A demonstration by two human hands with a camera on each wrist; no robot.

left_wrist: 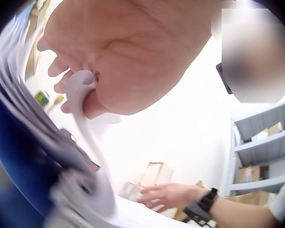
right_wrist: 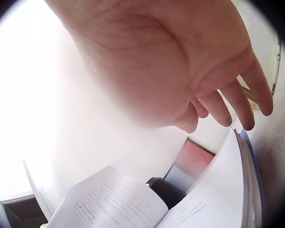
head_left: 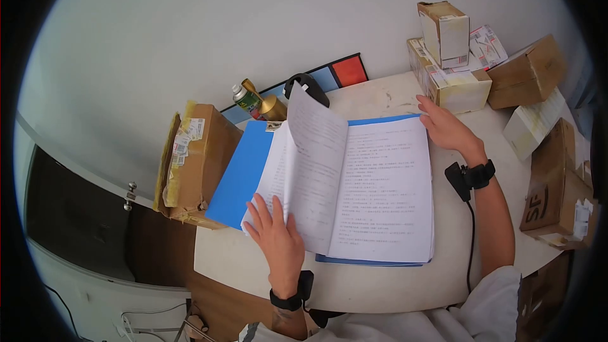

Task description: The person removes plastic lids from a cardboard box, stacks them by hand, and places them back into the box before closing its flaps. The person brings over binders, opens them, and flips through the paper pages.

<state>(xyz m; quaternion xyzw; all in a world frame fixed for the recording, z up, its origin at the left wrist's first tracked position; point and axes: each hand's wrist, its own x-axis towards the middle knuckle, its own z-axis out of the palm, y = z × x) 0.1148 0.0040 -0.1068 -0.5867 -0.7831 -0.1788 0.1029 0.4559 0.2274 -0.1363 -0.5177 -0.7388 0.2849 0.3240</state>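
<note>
A blue folder (head_left: 235, 174) lies spread on the table, holding a thick stack of printed pages (head_left: 386, 190). One printed sheet (head_left: 315, 152) stands up curved near the middle, leaning to the left. My left hand (head_left: 278, 244) rests with spread fingers on the left-hand pages, its thumb by the raised sheet's lower edge. In the left wrist view, a curled white page (left_wrist: 80, 95) lies between the thumb and fingers. My right hand (head_left: 449, 128) is at the upper right corner of the stack, fingers extended and holding nothing.
A cardboard box (head_left: 199, 152) stands left of the folder. Behind it are a spray can (head_left: 246, 98), a brass-coloured container (head_left: 272, 109) and a black rounded object (head_left: 310, 88). Several boxes (head_left: 456, 85) crowd the right side. A black cable (head_left: 470, 240) hangs from the right wrist camera.
</note>
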